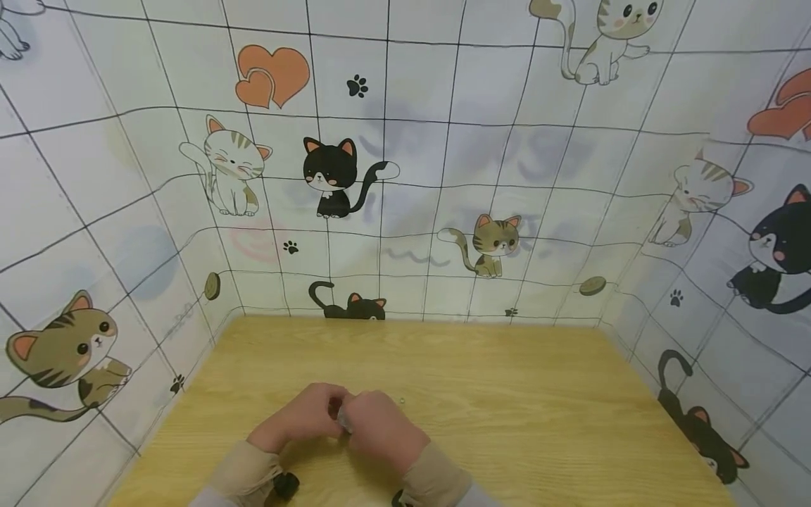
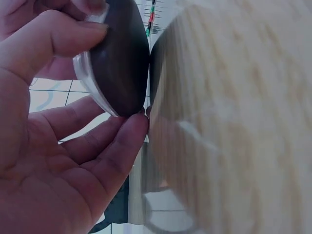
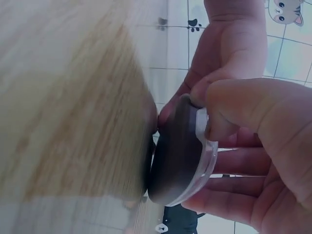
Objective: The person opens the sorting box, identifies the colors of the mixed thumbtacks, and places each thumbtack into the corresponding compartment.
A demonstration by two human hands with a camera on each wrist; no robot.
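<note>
Both hands hold one small round dark case with a clear plastic rim (image 2: 122, 58), low over the wooden table. My left hand (image 1: 310, 415) pinches its side, thumb on the clear edge and fingertips at the underside. From the opposite side my right hand (image 1: 383, 429) grips it, with the thumb bent over the clear rim and fingers below. In the right wrist view the dark base (image 3: 173, 156) stands tilted, close to the tabletop. Seen from the head, the hands cover most of the case, and only a clear bit (image 1: 344, 420) shows between them.
A tiny greenish bead-like thing (image 1: 402, 401) lies on the table (image 1: 538, 415) just beyond the right hand. White walls (image 1: 418, 155) printed with cats, hearts and grid lines enclose the table at the back and both sides.
</note>
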